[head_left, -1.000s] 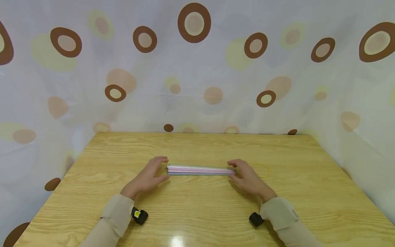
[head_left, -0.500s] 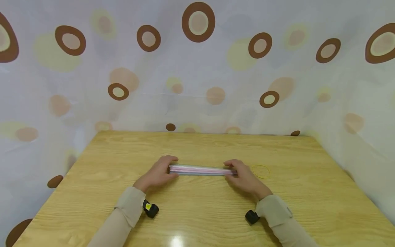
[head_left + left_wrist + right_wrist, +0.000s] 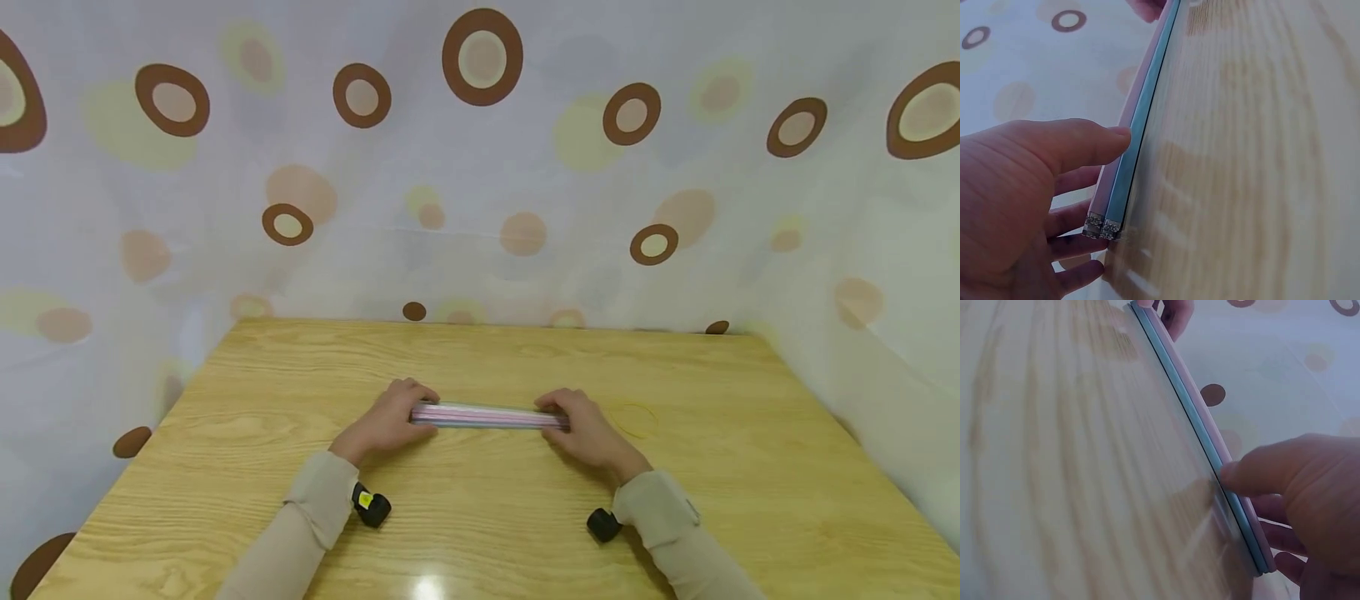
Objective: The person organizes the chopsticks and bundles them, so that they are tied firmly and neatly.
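A bundle of thin pink, blue and white sticks (image 3: 487, 415) lies left to right on the wooden table (image 3: 480, 517). My left hand (image 3: 392, 417) grips its left end, thumb on the near side and fingers behind. My right hand (image 3: 581, 423) grips the right end the same way. In the left wrist view the left thumb (image 3: 1079, 144) presses the blue side of the bundle (image 3: 1141, 119), and the stick ends show by the fingers. The right wrist view shows the right thumb (image 3: 1272, 469) on the bundle (image 3: 1200, 422). Whether the bundle touches the table I cannot tell.
A thin yellow rubber band (image 3: 636, 419) lies on the table just right of my right hand. A curtain with brown and yellow circles (image 3: 480, 167) hangs behind and to both sides of the table. Beige sleeves cover both forearms.
Both hands moved inward from beside the stick ends and curled round them. The right hand slid left, away from the rubber band.
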`<state>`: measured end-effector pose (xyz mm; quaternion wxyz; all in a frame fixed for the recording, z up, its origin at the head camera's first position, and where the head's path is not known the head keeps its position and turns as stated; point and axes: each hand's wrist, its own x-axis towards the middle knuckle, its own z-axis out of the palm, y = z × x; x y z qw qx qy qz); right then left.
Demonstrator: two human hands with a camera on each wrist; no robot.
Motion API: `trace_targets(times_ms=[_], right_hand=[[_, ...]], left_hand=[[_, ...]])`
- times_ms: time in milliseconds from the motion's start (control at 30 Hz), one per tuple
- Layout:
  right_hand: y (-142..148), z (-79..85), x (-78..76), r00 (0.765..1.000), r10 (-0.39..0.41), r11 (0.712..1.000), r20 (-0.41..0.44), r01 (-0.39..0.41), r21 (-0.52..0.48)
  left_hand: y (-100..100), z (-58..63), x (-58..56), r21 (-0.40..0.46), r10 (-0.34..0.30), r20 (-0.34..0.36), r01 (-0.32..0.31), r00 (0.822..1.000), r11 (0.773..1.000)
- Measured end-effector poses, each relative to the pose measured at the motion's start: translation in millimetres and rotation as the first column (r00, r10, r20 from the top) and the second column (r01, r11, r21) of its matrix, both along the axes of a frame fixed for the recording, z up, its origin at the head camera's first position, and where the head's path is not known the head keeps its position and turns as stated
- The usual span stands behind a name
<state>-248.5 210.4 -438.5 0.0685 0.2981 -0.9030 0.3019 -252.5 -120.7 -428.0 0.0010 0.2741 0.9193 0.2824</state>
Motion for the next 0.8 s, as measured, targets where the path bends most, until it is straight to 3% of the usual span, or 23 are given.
trace_targets(times_ms=[167,300,800], right_hand=[[2.4,-2.2,2.4,0.999,-0.029,1.000,-0.032,0.029,-0.001],[3.1,-5.1,-2.3,0.996,0.010,1.000,-0.085,-0.010,-0.006],[6.5,-5.6,-6.9,0.999,0.027,1.000,0.028,-0.026,-0.018]], left_hand=[[5.2,1.0,-1.9,-0.023,0.007,0.000,-0.007,1.000,1.000],[3.9,1.7,-2.4,-0.033,0.015,-0.033,-0.016,0.999,0.999],[3.3,-0.6,-3.6,-0.048,0.025,-0.021,-0.026,0.999,0.999]])
